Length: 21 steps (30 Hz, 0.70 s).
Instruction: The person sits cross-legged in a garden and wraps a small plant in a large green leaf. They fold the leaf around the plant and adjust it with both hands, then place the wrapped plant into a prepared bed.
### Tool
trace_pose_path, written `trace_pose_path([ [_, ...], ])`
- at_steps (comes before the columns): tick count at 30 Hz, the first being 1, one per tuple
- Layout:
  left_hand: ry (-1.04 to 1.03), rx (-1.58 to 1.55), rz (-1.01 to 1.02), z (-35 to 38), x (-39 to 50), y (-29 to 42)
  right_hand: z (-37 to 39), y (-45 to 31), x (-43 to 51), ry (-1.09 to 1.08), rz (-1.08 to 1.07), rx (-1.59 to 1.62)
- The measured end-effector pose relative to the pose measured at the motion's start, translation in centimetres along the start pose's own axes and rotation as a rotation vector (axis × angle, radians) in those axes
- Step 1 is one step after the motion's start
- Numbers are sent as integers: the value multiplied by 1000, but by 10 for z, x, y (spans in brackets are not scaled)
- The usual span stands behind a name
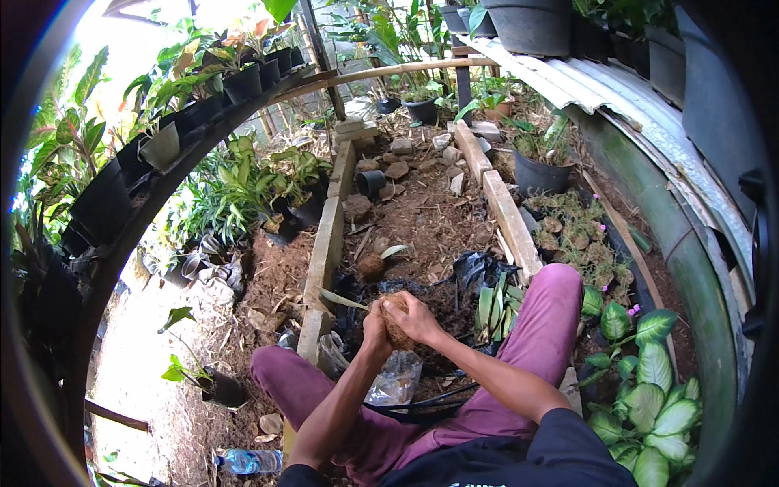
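Both hands are wrapped around a ball of brown coconut fibre (pixel 398 329) above the soil. My left hand (pixel 376 325) grips its left side, and my right hand (pixel 415 319) presses on its upper right with the thumb across the top. A pale green leaf (pixel 341 299) sticks out to the left from the ball. Beyond the hands, a similar fibre ball (pixel 370 266) with a single leaf (pixel 394 250) rests on the ground. Several cut leaves (pixel 494 310) lie in a bunch near my right knee. Clear plastic bags (pixel 395 377) lie below my hands.
Concrete beams (pixel 326 243) border the soil bed on the left, with another beam (pixel 510 219) on the right. A small black pot (pixel 370 182) lies tipped among stones. A water bottle (pixel 249 461) lies at lower left. Variegated plants (pixel 651 389) grow at right, beside a thick bamboo pole (pixel 675 225).
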State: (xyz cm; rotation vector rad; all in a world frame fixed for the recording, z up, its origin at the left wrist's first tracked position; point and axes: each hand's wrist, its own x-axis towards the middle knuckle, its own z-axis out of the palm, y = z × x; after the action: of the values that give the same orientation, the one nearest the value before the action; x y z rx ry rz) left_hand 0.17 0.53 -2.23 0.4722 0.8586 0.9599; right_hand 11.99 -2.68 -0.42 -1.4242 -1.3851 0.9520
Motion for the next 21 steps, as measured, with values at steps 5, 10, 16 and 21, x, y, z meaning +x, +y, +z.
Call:
trace_pose_path([
  [5,-23,-1,6,-1,0,0,3,4,3,38,-4,-51],
  [10,-14,-5,19,-4,6,-1,2,5,4,9,-17,-32],
  [16,-63,-47,13,-5,7,0,3,3,6,29,-32,-31],
  [21,-34,-23,4,-3,3,3,0,1,2,-7,-20,-8],
])
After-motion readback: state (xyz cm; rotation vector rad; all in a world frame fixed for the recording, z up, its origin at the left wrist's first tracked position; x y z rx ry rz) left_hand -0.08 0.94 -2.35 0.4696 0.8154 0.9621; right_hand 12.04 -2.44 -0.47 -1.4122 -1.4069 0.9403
